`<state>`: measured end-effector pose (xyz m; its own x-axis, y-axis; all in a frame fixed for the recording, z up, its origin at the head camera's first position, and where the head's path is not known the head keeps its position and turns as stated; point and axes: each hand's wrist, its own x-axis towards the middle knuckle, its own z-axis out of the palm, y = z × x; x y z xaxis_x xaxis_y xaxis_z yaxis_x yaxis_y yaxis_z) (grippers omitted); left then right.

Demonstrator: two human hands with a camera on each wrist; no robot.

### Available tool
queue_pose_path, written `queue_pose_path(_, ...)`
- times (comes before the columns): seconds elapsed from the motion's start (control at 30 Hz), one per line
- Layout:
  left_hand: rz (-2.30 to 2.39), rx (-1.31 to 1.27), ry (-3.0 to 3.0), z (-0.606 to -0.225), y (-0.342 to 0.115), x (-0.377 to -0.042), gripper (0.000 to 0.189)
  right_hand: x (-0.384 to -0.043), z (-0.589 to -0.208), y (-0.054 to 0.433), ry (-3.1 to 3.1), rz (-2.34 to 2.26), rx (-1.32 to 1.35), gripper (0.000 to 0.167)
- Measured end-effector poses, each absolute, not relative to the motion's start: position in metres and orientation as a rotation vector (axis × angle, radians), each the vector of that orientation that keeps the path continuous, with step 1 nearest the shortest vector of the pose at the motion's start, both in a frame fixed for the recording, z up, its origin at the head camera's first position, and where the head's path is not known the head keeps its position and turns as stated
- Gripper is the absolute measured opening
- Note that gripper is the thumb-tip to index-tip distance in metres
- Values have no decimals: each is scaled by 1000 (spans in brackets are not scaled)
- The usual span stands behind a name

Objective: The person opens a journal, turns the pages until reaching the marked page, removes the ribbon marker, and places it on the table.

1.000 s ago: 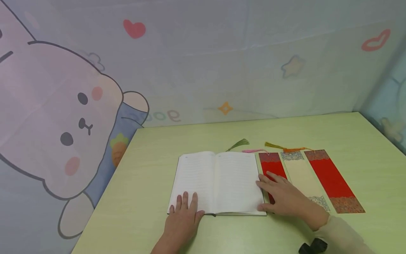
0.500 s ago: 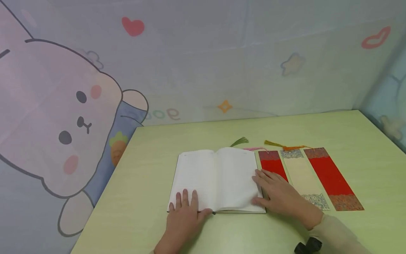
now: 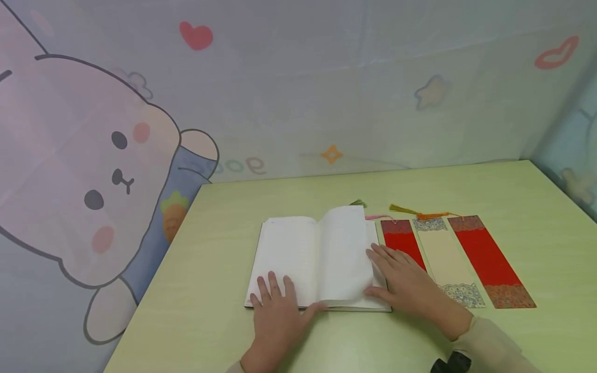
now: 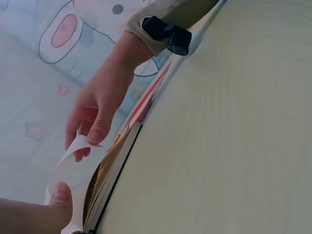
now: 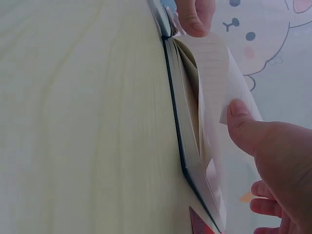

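A lined notebook (image 3: 286, 243) lies spread on the table. My right hand (image 3: 408, 282) pinches the outer edge of a lifted right-side page (image 3: 345, 248), which bows upward and leftward. In the left wrist view, the right thumb (image 4: 98, 132) presses the curled paper from one side, fingers behind it. My left hand (image 3: 277, 318) rests on the lower left page, fingers straight and spread, with its thumb reaching past the spine along the bottom edge. The right wrist view shows the page (image 5: 212, 63) arching off the page block, a gap beneath it.
Right of the notebook lie three bookmarks: a red one (image 3: 402, 241) partly under the right hand, a cream one (image 3: 443, 256) and another red one (image 3: 492, 259). Orange (image 3: 431, 216) and pink (image 3: 377, 217) tassels extend behind them. A green tassel (image 3: 358, 203) pokes out behind the notebook.
The right page has risen from lying flat and bent leftward. My right hand has shifted left with its edge, while the left thumb has slid right across the spine.
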<state>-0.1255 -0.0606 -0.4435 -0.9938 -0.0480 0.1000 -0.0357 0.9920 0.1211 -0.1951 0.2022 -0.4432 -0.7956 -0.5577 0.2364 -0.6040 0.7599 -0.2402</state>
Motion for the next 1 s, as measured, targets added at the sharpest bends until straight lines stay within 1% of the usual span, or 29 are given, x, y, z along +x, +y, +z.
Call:
queue_pose_path(0.2,-122,47,-2956,-446,-60,-124,99,-194,-443,203,-2788,513,936,87)
queue_pose_path(0.33,-58,16,-2915,-446,-62,-124,96,-192,-443,204,-2789,572,938,88)
queue_pose_path(0.67,-63,-38,-2818,-448,-65,-123,94,-189,-441,207,-2763,617,945,79)
queue_pose_path(0.87,-19,-179,-2566,-453,-69,-128,94,-189,-445,210,-2780,616,931,74)
queue_pose_path(1.0,-61,-232,-2437,-456,-72,-133,97,-189,-445,209,-2791,594,927,70)
